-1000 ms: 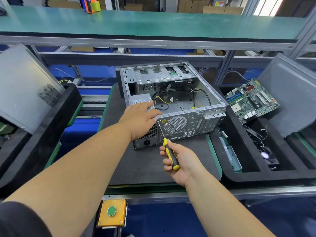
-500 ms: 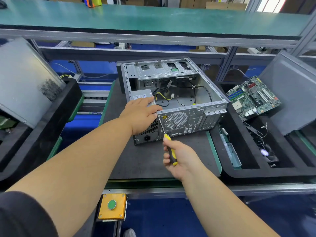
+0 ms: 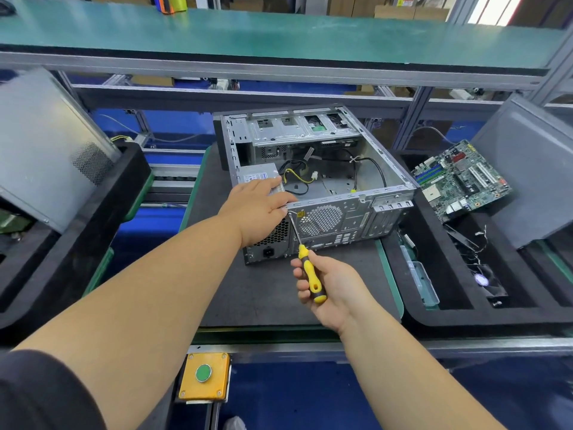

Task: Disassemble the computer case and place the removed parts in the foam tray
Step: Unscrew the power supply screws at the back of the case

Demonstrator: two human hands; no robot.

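Note:
The open computer case (image 3: 350, 215) lies on its side on a dark mat, its rear panel facing me. A grey power supply (image 3: 263, 175) sits in its near left corner, with cables beside it. My left hand (image 3: 257, 209) rests on the power supply and the case's top rear edge, fingers extended. My right hand (image 3: 328, 287) grips a yellow and black screwdriver (image 3: 310, 274); its tip touches the rear panel near the top, beside the fan grille. The black foam tray (image 3: 434, 315) on the right holds a motherboard (image 3: 459, 178), a fan (image 3: 483, 280) and a side panel (image 3: 533, 169).
Another black foam tray (image 3: 77, 231) on the left carries a grey side panel (image 3: 40, 150). A clear plastic part (image 3: 421, 280) lies in the right tray's near slot. A yellow box with a green button (image 3: 203, 377) sits below the bench edge. A green shelf (image 3: 279, 35) spans overhead.
My right hand has shifted its hold on the screwdriver, with more of the handle showing now. My left hand stays on the power supply. The tip stays at the same spot on the rear panel.

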